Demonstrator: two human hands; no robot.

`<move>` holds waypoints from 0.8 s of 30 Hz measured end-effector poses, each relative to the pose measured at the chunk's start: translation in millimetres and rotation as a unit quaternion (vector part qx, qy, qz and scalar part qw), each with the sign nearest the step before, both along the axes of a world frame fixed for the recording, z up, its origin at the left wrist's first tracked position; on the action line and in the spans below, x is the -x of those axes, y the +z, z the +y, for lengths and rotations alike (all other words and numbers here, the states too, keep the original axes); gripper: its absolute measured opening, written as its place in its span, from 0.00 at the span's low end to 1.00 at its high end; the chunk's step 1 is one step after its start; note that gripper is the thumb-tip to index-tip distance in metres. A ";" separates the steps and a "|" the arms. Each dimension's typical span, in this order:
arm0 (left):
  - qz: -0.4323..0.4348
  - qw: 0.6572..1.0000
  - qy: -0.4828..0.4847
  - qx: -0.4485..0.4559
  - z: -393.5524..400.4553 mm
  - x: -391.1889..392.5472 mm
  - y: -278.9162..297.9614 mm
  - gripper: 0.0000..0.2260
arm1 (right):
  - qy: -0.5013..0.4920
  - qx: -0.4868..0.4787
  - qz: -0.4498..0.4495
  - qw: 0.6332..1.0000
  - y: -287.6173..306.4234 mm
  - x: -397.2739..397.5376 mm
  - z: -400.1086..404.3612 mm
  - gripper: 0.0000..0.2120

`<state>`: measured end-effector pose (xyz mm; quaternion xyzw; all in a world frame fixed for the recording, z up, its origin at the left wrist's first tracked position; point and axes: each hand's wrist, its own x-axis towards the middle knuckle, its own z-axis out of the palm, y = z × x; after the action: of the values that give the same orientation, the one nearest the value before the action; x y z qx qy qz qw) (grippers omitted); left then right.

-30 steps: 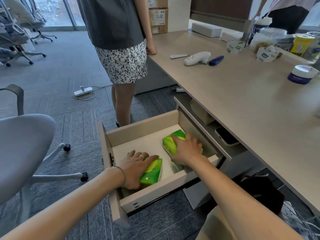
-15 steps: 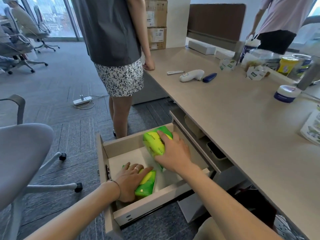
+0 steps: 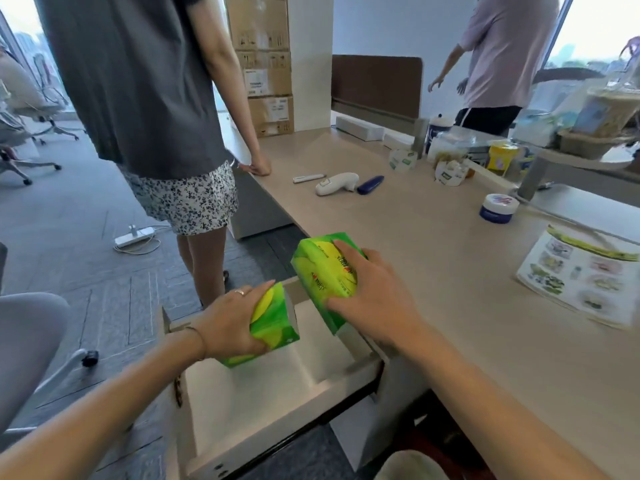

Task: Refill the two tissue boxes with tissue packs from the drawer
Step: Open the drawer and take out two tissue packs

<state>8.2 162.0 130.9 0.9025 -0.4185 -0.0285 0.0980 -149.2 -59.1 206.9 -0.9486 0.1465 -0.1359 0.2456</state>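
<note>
My right hand (image 3: 375,299) grips a green and yellow tissue pack (image 3: 320,271), held up at the desk's edge, above the open drawer (image 3: 277,403). A second green tissue pack (image 3: 272,323) is in my left hand (image 3: 228,323), lifted just above the drawer's left part. The drawer's pale inside shows nothing else in it. No tissue box is in view that I can tell.
A person in a grey top stands close behind the drawer, a hand on the beige desk (image 3: 433,271). On the desk lie a white handheld device (image 3: 337,183), a blue case (image 3: 370,184), a blue-lidded jar (image 3: 498,208) and a leaflet (image 3: 585,275). A grey chair (image 3: 27,348) stands at the left.
Both hands have risen out of the drawer, each with a tissue pack. The right pack has moved up toward the desk edge. The view has tilted upward.
</note>
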 end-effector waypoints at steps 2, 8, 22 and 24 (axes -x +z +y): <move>-0.035 0.999 -0.016 0.023 -18.9 -7.0 28.9 0.54 | -0.002 -0.023 -0.002 1.000 12.7 9.8 -11.3 0.44; -0.068 0.995 -0.059 0.037 -77.6 -14.9 100.6 0.54 | -0.043 0.076 0.002 0.996 45.9 41.7 -53.5 0.43; 0.041 0.987 -0.153 -0.022 -232.6 8.3 126.6 0.55 | -0.153 0.071 0.059 0.984 36.2 102.7 -148.1 0.44; 0.047 0.988 -0.146 -0.027 -246.0 10.9 124.3 0.55 | -0.162 0.071 0.064 0.982 30.9 104.5 -154.7 0.44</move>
<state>-2.7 -84.0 255.2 0.8319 -0.5393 -0.0960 0.0884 -253.7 -213.8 237.9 -0.9340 0.3036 -0.1233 0.1426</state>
